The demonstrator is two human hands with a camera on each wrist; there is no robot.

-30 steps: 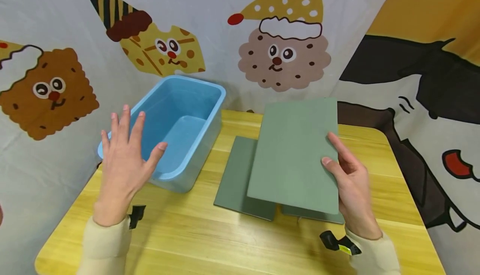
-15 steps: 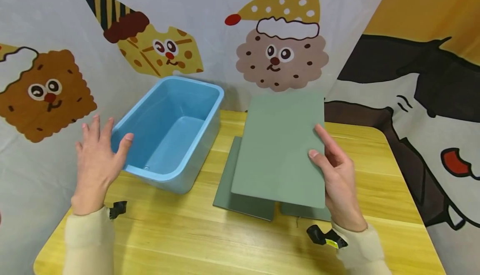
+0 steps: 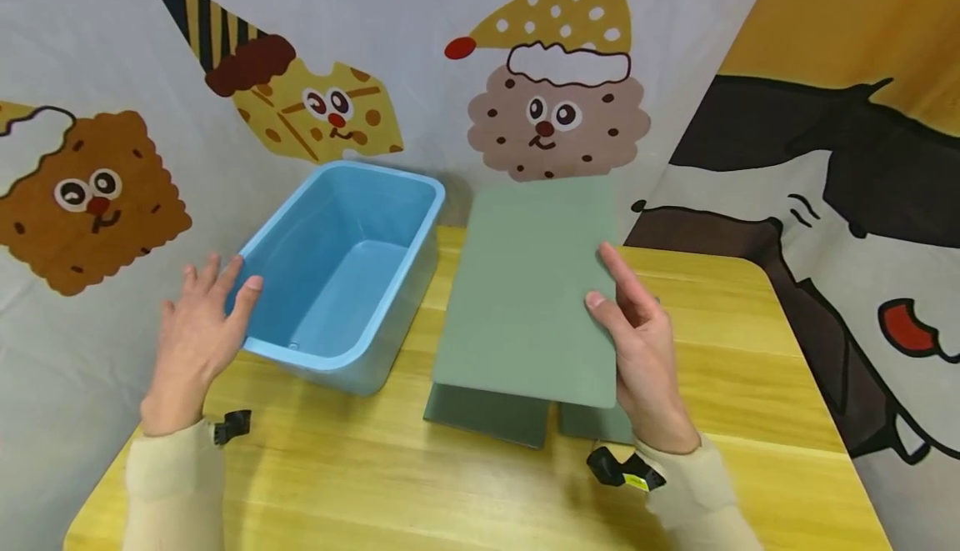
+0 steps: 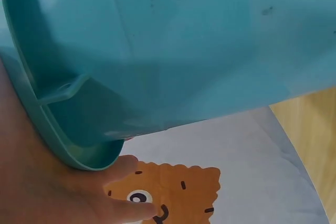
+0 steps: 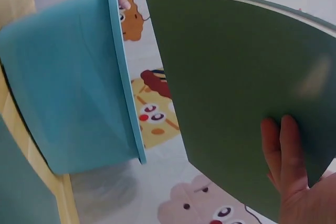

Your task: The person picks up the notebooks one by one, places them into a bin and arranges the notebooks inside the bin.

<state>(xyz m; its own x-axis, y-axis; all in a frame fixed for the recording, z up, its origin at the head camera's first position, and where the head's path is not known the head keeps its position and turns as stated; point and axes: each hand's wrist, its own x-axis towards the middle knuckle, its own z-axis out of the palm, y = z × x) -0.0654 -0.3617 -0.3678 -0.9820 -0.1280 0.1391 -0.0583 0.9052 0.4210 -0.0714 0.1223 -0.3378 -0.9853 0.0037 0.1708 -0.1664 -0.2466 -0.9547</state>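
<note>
In the head view my right hand (image 3: 647,351) grips the right edge of a thin green notebook (image 3: 528,293), thumb on top and fingers beneath. It is raised above the table, tilted. The right wrist view shows the notebook's underside (image 5: 226,77) and a pale strip along its edge. Two more flat green pieces (image 3: 487,414) (image 3: 596,423) lie below it, mostly covered. On the left, my left hand (image 3: 197,326) rests at the near-left rim of a blue plastic bin (image 3: 397,309), fingers extended. From the left wrist, the bin's outer wall (image 4: 184,40) fills most of the view.
The bin stands on a yellow wood-grain table (image 3: 360,476) against a cloth backdrop (image 3: 427,76) printed with cartoon food characters. Its visible inside shows bare floor and walls. The table's right edge is at the right of the head view.
My right hand has carried the notebook leftward, closer to the bin. My left hand has moved left and down from over the bin to its rim.
</note>
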